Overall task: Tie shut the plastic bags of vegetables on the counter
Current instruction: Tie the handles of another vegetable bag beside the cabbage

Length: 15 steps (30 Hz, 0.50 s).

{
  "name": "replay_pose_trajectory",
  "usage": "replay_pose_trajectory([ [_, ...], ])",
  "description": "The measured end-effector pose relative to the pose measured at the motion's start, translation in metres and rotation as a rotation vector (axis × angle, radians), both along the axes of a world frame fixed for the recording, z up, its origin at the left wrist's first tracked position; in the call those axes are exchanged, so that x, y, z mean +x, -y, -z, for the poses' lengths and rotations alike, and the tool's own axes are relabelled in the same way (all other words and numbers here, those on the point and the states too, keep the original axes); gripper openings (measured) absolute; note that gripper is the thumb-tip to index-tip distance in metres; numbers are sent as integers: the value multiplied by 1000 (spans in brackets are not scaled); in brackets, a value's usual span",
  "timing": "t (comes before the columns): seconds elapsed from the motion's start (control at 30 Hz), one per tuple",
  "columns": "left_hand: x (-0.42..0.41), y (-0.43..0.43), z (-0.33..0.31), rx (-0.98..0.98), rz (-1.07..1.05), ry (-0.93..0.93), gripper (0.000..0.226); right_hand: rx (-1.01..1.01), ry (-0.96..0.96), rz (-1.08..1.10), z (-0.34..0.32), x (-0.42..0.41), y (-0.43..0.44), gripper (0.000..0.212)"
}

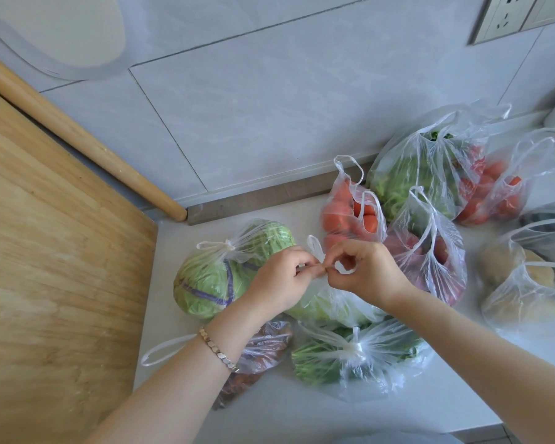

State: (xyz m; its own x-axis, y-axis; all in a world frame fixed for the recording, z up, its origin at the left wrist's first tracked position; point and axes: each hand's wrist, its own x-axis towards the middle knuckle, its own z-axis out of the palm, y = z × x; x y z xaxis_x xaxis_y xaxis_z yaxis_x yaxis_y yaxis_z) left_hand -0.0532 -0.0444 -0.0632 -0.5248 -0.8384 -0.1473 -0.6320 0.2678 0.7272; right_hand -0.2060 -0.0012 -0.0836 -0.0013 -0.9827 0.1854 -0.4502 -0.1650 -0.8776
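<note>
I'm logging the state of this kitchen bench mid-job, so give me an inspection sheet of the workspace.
Surface: pale counter, dry.
Job's things: cabbage bag, greens bag and dark bag knotted; carrot bag, reddish bag, large greens bag, tomato bag and potato bag open.
Clutter: nothing seen.
Grippers: left hand and right hand pinch the handles of a pale-green bag.
Cables: nothing seen.
Surroundings: wooden board, rolling pin, tiled wall, wall socket.
</note>
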Motion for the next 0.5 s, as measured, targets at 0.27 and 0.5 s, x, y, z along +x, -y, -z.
replay_pose_trajectory([
  [0.27,9,-2,7,-12,43,-51,16,611,749,-188,-2,-5,3,29],
  [0.5,3,-3,8,439,-212,-198,18,-84,-242,-161,6,-2,2,14],
])
